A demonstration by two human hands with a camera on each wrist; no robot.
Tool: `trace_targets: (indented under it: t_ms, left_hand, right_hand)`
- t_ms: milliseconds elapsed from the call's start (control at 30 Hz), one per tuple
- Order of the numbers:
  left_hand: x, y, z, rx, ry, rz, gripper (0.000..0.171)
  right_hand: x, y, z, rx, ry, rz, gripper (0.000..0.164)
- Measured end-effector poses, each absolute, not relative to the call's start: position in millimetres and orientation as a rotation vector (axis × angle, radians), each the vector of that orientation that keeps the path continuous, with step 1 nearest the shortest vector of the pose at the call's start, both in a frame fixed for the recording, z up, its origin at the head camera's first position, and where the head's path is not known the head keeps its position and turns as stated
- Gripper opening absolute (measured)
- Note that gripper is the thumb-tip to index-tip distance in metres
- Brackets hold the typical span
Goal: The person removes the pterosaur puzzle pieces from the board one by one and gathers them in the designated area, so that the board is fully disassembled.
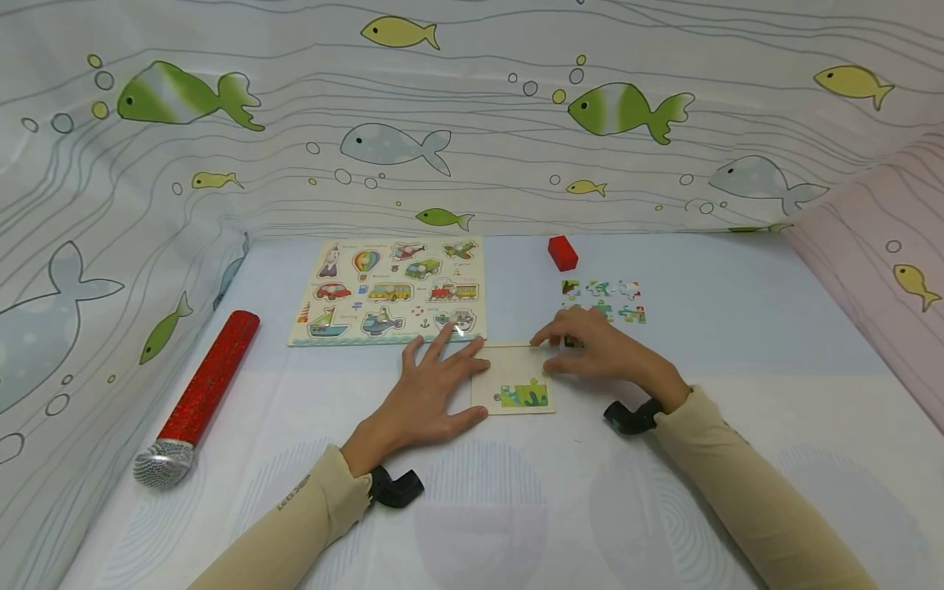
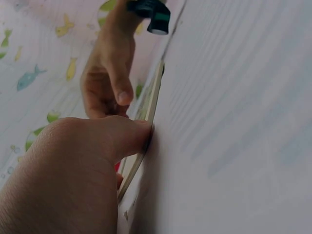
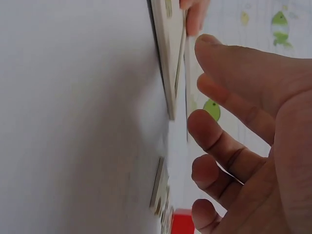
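A small square wooden puzzle board lies flat on the table, with joined green puzzle pieces along its lower right side. My left hand spreads its fingers at the board's left side; in the left wrist view its thumb presses on the board's edge. My right hand hovers by the upper right corner, fingers loosely bent. In the right wrist view nothing shows between its thumb and fingers. Several loose puzzle pieces lie in rows behind it, one partly hidden beneath that hand.
A larger picture board with vehicles lies behind my left hand. A red block stands beyond the loose pieces. To the far left is a red microphone. Fish-printed cloth walls the back and sides.
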State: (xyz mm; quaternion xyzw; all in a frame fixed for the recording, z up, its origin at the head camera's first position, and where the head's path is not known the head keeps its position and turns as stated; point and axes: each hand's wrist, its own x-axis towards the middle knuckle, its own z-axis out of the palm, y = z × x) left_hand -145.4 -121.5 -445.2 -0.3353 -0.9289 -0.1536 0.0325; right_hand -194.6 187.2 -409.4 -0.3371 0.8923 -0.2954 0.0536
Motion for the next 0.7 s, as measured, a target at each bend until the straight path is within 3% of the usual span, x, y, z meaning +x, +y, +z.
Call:
trace_targets:
  t_ms: [300, 700]
  left_hand:
    - [-145, -121, -444, -1.034, -2.859, -0.471, 0.062]
    - [-146, -121, -445, -1.035, -2.866, -0.482, 0.063]
  right_hand:
    - [-182, 171, -406, -1.079, 2.623, -0.813, 0.037]
    - [-174, 159, -408, -1.185, 2.594, -0.762, 0.031]
